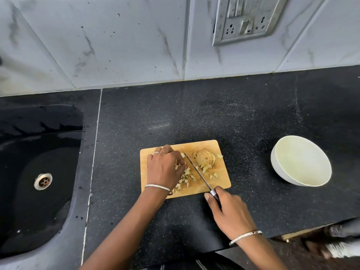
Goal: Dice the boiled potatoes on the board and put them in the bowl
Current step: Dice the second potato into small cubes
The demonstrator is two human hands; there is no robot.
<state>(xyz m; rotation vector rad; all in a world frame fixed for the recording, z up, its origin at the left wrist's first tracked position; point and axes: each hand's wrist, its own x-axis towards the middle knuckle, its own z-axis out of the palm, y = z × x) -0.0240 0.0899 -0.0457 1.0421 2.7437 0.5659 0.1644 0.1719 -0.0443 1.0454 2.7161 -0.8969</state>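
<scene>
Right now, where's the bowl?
In the head view, the white bowl sits on the black counter at the right, clear of the cutting board to its left, and beyond the right hand gripping the knife.

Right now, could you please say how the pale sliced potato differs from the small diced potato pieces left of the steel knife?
The sliced potato holds together in leaning slices; the smaller diced pieces lie scattered. The left hand holds only the diced pieces. Both lie on the wooden board.
</scene>
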